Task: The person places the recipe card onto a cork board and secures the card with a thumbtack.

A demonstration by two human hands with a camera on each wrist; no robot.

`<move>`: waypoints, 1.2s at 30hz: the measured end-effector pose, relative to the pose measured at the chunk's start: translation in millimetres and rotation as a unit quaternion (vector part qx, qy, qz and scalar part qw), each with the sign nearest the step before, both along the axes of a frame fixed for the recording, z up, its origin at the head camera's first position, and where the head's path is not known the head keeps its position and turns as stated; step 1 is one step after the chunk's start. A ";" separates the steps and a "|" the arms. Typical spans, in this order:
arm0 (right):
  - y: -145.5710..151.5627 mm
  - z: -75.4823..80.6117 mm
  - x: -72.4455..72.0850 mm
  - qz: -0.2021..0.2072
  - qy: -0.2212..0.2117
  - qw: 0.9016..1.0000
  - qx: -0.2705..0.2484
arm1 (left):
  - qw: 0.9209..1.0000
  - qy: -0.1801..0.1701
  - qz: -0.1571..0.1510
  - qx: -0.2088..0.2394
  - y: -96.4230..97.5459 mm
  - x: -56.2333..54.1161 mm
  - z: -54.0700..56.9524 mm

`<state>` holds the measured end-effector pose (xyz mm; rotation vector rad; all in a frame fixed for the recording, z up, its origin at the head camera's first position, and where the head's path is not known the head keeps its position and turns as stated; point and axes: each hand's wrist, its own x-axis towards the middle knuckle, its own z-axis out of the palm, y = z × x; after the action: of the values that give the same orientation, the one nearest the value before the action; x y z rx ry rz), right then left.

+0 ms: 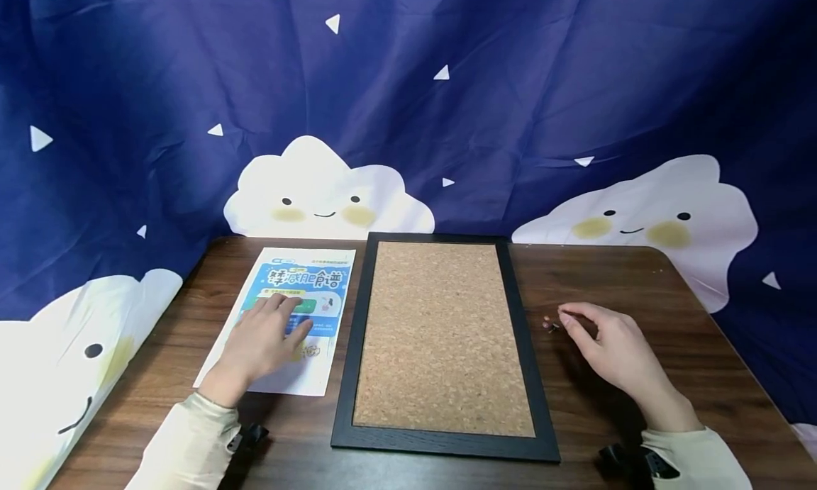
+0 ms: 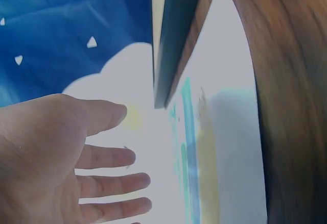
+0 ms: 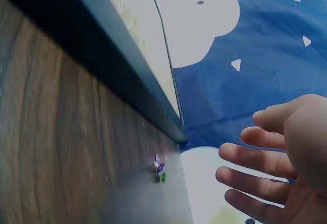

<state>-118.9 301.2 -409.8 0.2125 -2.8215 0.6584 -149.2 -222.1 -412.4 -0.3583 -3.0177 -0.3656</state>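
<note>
A printed sheet of paper (image 1: 338, 263) with a blue design and large lettering lies on the left of the table. My left hand (image 1: 260, 337) is over its lower middle, fingers extended and thumb apart; the left wrist view shows the same hand (image 2: 97, 168) holding nothing. At the centre lies a cork board (image 1: 443, 334) in a black frame. Right of the frame is a little cluster of tiny coloured pieces (image 1: 550, 325), too small to name. Just beside them is my right hand (image 1: 609, 341), its loosely bent fingers (image 3: 255, 160) holding nothing in the right wrist view.
The brown wood-grain table (image 1: 689, 334) reaches back to a dark blue cloth (image 1: 396, 71) printed with white clouds and triangles. The frame's raised black edge (image 3: 117, 66) stands between the paper and the small pieces. Black straps (image 1: 657, 465) circle both wrists.
</note>
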 end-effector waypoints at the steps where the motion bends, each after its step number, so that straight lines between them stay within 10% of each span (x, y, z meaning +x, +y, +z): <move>1: 2.1 -1.1 -1.6 0.000 0.004 1.000 0.001 | 1.000 -0.008 0.006 -0.002 -4.4 -0.6 -0.5; 18: 34.6 -18.4 -37.4 0.030 -0.116 0.993 -0.007 | 0.979 -0.153 0.133 -0.012 -72.7 -16.1 -13.3; 36: 37.5 -31.1 -56.2 0.081 -0.144 0.986 0.004 | 0.968 -0.184 0.169 -0.024 -83.5 -32.9 -11.6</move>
<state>-175.0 338.7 -440.9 0.3799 -3.1079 0.7678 -182.1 -305.6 -424.0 0.2535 -3.3630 -0.3647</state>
